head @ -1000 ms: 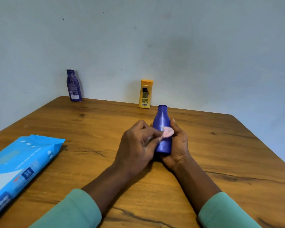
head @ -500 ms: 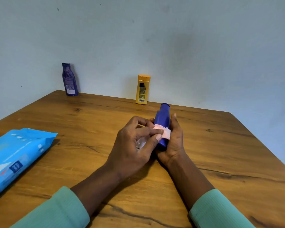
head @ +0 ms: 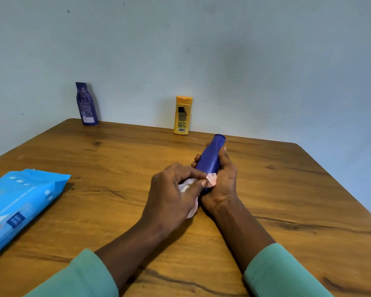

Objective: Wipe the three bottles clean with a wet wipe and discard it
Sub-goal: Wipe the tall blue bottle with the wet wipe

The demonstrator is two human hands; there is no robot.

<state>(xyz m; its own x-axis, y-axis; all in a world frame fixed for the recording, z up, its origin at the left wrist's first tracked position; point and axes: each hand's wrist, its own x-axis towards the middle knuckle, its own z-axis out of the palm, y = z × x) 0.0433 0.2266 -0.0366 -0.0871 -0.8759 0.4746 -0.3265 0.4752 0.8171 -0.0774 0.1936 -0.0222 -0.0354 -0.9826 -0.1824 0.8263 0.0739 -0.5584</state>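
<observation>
My right hand [head: 222, 181] grips a plain blue bottle [head: 210, 159] over the middle of the table, tilted with its cap pointing away. My left hand [head: 174, 196] pinches a white wet wipe [head: 211, 179] against the bottle's lower end, close to the right palm. Part of the wipe is bunched under the left fingers. A purple bottle [head: 85, 103] stands upright at the far left edge by the wall. A yellow bottle [head: 183, 115] stands upright at the far edge, just behind the held bottle.
A blue pack of wet wipes [head: 19, 206] lies on the wooden table [head: 287, 200] at the near left. A pale wall runs directly behind the table's far edge. The table's right edge slants away at the right.
The wipe has slid down the blue bottle from its middle to its lower end. The bottle has tilted further away from me, showing more bare blue body.
</observation>
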